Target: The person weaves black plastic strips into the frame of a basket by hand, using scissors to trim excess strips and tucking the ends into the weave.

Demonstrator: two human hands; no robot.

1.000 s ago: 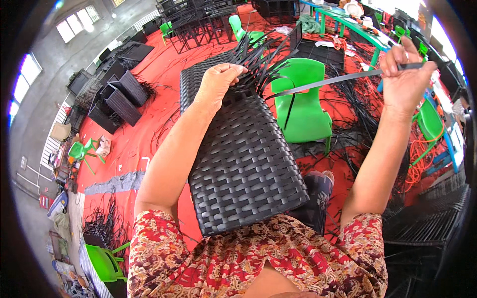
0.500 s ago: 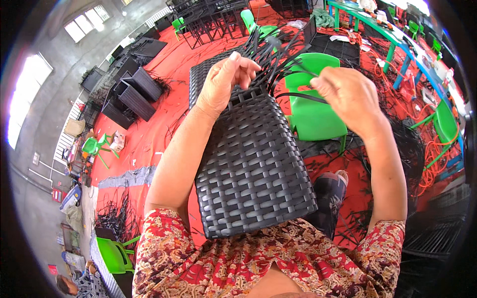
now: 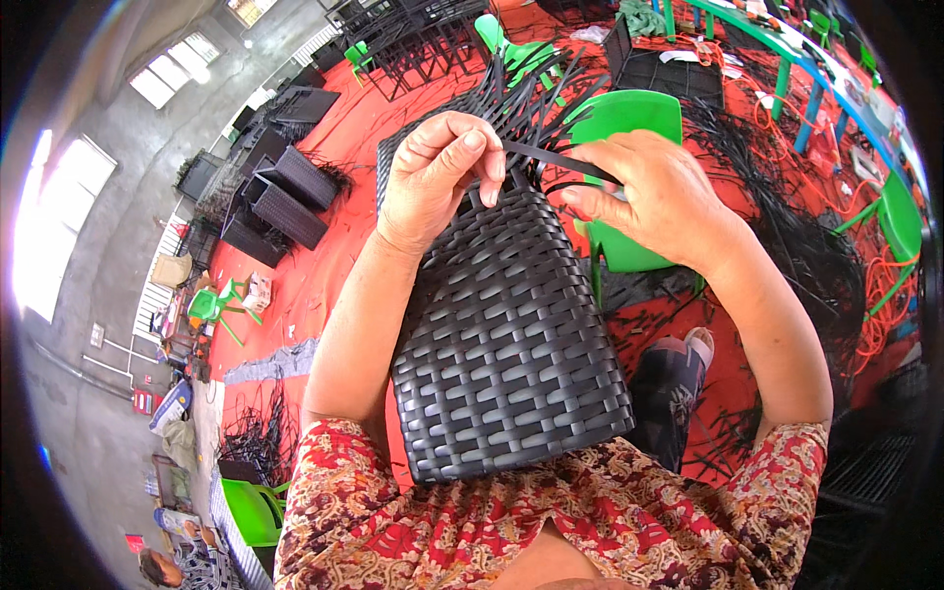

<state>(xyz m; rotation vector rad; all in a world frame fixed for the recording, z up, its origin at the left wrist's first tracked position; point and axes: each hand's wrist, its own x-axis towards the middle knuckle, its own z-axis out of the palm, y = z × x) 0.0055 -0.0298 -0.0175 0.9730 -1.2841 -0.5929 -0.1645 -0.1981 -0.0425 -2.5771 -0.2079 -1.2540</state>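
Note:
A black woven wicker panel (image 3: 506, 334) lies lengthwise before me, its near end against my patterned shirt. Loose black strips (image 3: 531, 88) fan out from its far end. One flat black strip (image 3: 553, 157) stretches between my hands above that end. My left hand (image 3: 442, 177) is closed, with curled fingers and thumb at the strip's left end. On the right, my right hand (image 3: 649, 197) pinches the same strip between thumb and fingers. Another strip curves below it toward the weave. The left fingers partly hide the panel's far edge.
A green plastic chair (image 3: 629, 118) stands just beyond my right hand. Dark woven pieces (image 3: 285, 197) stand on the red floor covering at left. Orange cords and piles of black strips (image 3: 787, 236) lie at right, beside a long green-and-blue table (image 3: 757, 39). Another person (image 3: 187, 560) is at lower left.
My right hand has moved left, closer to my left hand. The strip now spans between both hands, and the left fingers have curled in by its end. The view has shifted slightly.

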